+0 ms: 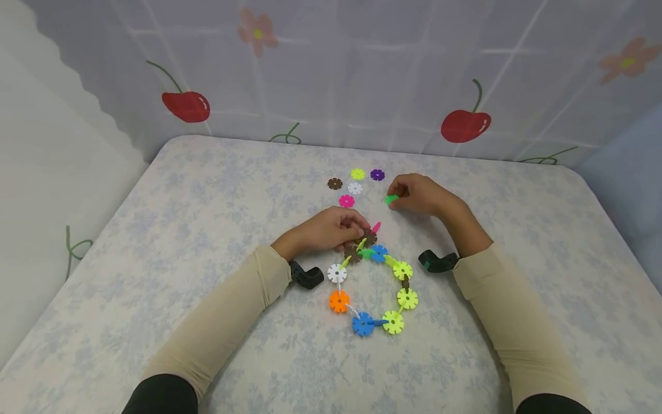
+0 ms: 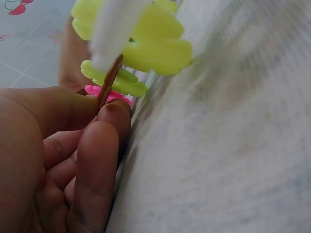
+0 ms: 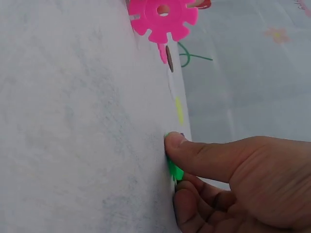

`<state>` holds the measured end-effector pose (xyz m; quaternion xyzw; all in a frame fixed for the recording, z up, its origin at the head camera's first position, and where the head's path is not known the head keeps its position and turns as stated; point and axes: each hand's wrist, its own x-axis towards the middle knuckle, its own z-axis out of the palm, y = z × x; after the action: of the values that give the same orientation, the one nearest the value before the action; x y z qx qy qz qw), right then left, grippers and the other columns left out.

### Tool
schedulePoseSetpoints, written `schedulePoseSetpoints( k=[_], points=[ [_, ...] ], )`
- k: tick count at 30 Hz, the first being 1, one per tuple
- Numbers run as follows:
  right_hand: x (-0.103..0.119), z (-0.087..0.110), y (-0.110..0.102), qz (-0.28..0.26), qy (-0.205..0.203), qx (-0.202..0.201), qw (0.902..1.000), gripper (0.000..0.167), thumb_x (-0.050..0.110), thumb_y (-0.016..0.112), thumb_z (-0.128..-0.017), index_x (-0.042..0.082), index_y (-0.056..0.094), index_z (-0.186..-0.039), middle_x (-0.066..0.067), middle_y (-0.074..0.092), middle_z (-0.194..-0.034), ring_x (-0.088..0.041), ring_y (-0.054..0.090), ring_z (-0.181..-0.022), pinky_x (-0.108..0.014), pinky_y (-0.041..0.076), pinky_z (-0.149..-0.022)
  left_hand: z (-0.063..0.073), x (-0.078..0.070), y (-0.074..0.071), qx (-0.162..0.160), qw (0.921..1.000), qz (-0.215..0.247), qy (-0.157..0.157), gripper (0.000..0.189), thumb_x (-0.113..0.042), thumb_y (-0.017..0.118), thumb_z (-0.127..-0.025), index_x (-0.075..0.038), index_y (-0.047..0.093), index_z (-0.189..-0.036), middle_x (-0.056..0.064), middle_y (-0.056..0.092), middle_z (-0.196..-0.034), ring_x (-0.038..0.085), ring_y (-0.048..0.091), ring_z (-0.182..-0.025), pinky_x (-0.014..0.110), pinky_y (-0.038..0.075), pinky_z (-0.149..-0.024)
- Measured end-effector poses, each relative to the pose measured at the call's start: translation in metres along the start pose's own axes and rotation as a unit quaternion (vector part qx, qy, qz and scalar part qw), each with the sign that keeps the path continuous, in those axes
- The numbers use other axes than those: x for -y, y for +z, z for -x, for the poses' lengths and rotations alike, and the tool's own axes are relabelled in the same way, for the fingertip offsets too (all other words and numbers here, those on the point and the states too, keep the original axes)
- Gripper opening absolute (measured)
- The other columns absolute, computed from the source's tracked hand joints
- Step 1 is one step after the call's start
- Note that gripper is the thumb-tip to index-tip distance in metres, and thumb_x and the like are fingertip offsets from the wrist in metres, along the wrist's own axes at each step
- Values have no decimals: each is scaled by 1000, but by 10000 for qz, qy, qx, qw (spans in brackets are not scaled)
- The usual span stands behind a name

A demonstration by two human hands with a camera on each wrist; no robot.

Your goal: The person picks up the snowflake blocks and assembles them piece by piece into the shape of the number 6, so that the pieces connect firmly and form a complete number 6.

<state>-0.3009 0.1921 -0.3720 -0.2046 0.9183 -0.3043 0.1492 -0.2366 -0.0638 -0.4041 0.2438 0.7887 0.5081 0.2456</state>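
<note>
My left hand [image 1: 331,227] pinches a brown notched plastic disc [image 1: 369,237] between thumb and fingers; the left wrist view shows this brown disc [image 2: 111,80] edge-on. It belongs to a ring of interlocked snowflake discs, with blue [image 1: 363,325], orange [image 1: 339,301], white [image 1: 337,273] and yellow-green [image 1: 407,298] ones among them. A pink disc [image 1: 376,227] stands joined beside the brown one, showing face-on as a large pink disc [image 3: 165,19] in the right wrist view. Farther right, my right hand [image 1: 421,195] holds a loose green disc [image 1: 391,199] at the tabletop, its fingers partly covering it.
Beyond my left hand lie several loose discs: brown [image 1: 335,183], yellow [image 1: 358,173], purple [image 1: 377,175], white [image 1: 354,188] and pink [image 1: 346,201]. They rest on a pale flower-patterned tablecloth [image 1: 233,190]. A curtain with cherries [image 1: 331,75] hangs behind the table's far edge.
</note>
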Motion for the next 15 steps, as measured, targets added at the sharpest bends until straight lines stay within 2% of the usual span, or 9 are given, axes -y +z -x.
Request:
schedulePoseSetpoints(
  k=[2,5,7,10,12,15],
  points=[
    [1,5,0,-115,141,-31,9998,18,7,71,-95,2,62,-110,-16,60,-105,-31,55,-96,-44,47,-82,0,0,1,6,10000,-8,-29,21,-11,56,-104,-8,67,-122,8,66,-90,18,54,-65,30,53,-63],
    [1,11,-1,-708,217,90,9972,13,8,69,-97,1,62,-106,-15,61,-101,-28,58,-90,-38,51,-78,1,0,0,31,10000,-48,-38,22,-11,56,-104,-9,67,-122,7,68,-95,18,56,-67,31,53,-64],
    [1,13,-2,-1298,213,280,9909,12,7,67,-98,-1,63,-106,-15,64,-100,-26,62,-86,-35,55,-77,1,0,-1,49,10000,-59,-52,22,-11,56,-103,-10,67,-122,6,69,-97,19,57,-68,31,53,-65],
    [2,14,-1,-2176,210,698,9733,15,5,67,-98,-7,65,-107,-14,67,-98,-22,66,-83,-34,58,-79,1,0,-3,84,10000,-37,-28,24,-9,56,-102,-10,68,-123,5,69,-98,20,58,-68,31,53,-65],
    [2,14,1,-2431,225,879,9658,16,4,68,-97,-8,65,-107,-14,68,-97,-21,67,-80,-33,58,-79,1,-1,-3,117,9999,-11,-7,25,-8,57,-101,-9,68,-123,5,69,-97,20,58,-68,31,53,-65],
    [3,13,4,-2487,281,995,9630,15,4,67,-97,-8,65,-107,-13,68,-97,-20,67,-78,-33,58,-78,1,-1,-3,145,9999,-6,45,26,-7,57,-101,-10,69,-123,6,69,-94,19,56,-68,30,52,-64]
  ],
)
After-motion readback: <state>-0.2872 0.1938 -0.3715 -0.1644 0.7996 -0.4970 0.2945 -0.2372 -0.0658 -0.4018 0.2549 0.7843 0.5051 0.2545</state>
